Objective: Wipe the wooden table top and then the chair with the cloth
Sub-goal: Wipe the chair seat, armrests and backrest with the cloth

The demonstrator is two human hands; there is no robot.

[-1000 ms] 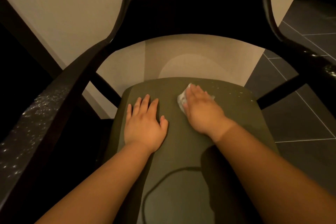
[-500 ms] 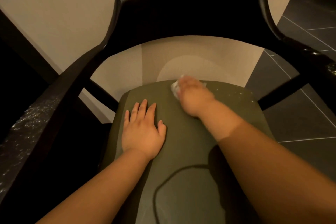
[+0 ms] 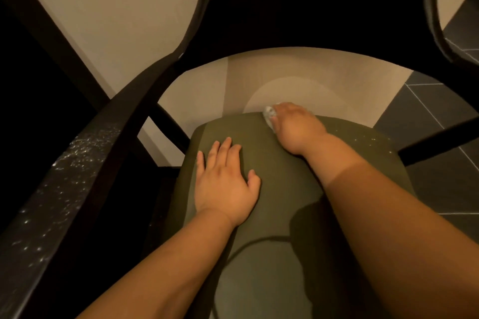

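Cloth (image 3: 269, 114) now farther back, seat (image 3: 282, 184) rear edge

Right hand (image 3: 298, 127) at rear edge of green chair seat (image 3: 259, 137), fingers (image 3: 282, 107) curled over white cloth (image 3: 269, 113); cloth mostly hidden under hand. Left hand (image 3: 225, 186) flat on seat, fingers spread, near left edge. Black backrest (image 3: 321, 8) behind. Left armrest (image 3: 64, 176) dotted with pale specks. Dark tiled floor (image 3: 427, 189) at right, beige wall (image 3: 129, 21) behind.
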